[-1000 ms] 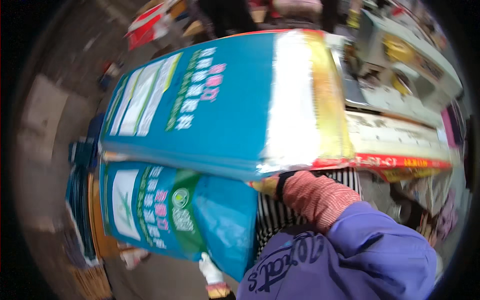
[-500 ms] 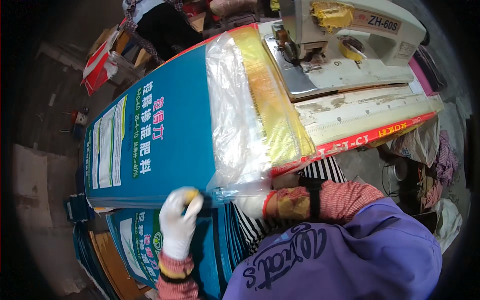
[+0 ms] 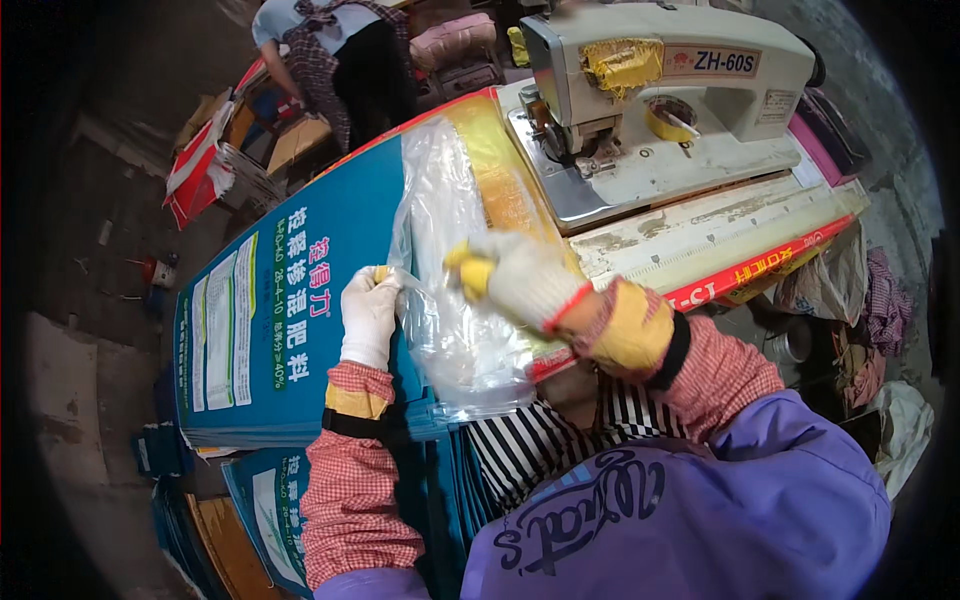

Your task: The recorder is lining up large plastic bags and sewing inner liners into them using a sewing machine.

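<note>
A stack of blue printed woven sacks (image 3: 350, 200) lies on the table, with a clear plastic liner (image 3: 440, 200) sticking out from the right end of the top sack. My left hand (image 3: 370, 305), in a white glove with yellow fingertips, pinches the liner close to the sack's mouth and pulls up a fold. Over the liner hovers my right hand (image 3: 515, 280), gloved alike. Motion smears its fingers, so I cannot see if they grip anything. Beneath the liner is a shiny yellow sheet (image 3: 500, 170).
A white industrial sewing machine (image 3: 680, 80) stands at the far right of the table, with a roll of yellow tape (image 3: 670, 118) on its bed. More blue sacks (image 3: 265, 510) hang or lie below the near edge. Another person (image 3: 340, 60) bends over at the back left.
My left hand has moved up from the near edge and now pinches the liner. My right hand has risen from the near corner to above the liner. The view has shifted slightly.
</note>
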### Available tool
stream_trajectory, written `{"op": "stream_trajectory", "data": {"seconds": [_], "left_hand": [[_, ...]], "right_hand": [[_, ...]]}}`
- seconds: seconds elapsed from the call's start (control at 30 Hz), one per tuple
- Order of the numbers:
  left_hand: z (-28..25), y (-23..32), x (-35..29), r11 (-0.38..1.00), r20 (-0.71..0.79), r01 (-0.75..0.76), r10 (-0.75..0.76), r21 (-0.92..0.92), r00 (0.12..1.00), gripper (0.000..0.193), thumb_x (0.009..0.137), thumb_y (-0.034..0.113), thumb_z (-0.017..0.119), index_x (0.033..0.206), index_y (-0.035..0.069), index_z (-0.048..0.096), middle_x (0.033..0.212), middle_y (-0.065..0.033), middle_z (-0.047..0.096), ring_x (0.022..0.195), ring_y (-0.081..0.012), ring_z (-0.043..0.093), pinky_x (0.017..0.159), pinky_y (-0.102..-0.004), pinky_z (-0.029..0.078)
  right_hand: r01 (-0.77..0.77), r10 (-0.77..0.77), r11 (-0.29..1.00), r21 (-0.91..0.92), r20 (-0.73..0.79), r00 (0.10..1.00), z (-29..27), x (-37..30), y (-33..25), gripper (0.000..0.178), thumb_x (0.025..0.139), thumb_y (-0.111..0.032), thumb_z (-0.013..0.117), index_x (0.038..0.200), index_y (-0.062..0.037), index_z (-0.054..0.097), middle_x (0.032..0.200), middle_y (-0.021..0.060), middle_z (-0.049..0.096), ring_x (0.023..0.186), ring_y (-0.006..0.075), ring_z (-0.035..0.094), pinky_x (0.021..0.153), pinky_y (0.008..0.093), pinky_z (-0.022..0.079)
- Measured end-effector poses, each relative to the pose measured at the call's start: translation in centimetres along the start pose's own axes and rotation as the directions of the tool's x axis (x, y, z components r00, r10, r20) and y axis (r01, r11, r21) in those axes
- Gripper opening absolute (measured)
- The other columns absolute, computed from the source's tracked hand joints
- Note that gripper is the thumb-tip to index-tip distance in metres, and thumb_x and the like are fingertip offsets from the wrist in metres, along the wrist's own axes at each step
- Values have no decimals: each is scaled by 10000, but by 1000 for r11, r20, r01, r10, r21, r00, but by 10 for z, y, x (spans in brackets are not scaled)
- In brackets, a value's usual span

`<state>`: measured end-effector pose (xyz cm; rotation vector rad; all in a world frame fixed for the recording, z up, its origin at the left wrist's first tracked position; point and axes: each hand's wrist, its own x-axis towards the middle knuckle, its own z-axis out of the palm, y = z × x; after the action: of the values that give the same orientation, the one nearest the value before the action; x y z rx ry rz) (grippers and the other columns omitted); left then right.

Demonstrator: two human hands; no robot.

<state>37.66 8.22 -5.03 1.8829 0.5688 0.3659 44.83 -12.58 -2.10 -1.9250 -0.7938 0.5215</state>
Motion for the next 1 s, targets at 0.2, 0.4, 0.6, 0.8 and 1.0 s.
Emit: {"op": "stream_trajectory", "data": {"seconds": [0.2,0.4,0.6,0.8,1.0], "left_hand": [[-13,13,-5,990,-11,-14,12,-141,1000,103,844,104,613,857,5,590,685,-1,577,550,-55,495,499,-201,400],[-25,34,-23,958,90,179,-163,-223,983,314,912,334,532,918,21,565,780,-25,590,617,-87,538,589,-228,484],[-24,47,-35,976,329,142,-82,-165,941,324,875,350,585,886,28,556,805,-41,589,671,-115,562,629,-260,493],[-87,43,-29,555,311,-621,554,553,772,263,930,236,504,773,31,553,734,-27,562,598,-102,508,530,-272,410],[-132,59,-57,945,-183,-302,276,-128,944,164,907,175,539,828,32,529,703,-10,505,587,-76,477,548,-215,406]], "right_hand": [[195,-146,901,-387,153,977,20,41,-24,534,778,-543,570,1091,-112,613,950,169,645,858,322,625,744,398,486],[172,-98,924,-343,222,970,31,44,-16,432,742,-463,584,895,-70,680,873,186,652,820,347,630,720,418,492],[264,-253,926,-271,75,964,50,38,-28,516,704,-550,625,855,-59,675,827,184,649,785,354,628,694,429,486],[63,14,904,-422,178,984,35,13,-21,469,794,-495,542,819,-40,656,773,181,644,747,344,628,678,427,489],[311,-391,753,-579,-14,920,28,5,-18,386,813,-373,528,796,-2,633,789,186,642,747,352,626,662,425,492]]}}
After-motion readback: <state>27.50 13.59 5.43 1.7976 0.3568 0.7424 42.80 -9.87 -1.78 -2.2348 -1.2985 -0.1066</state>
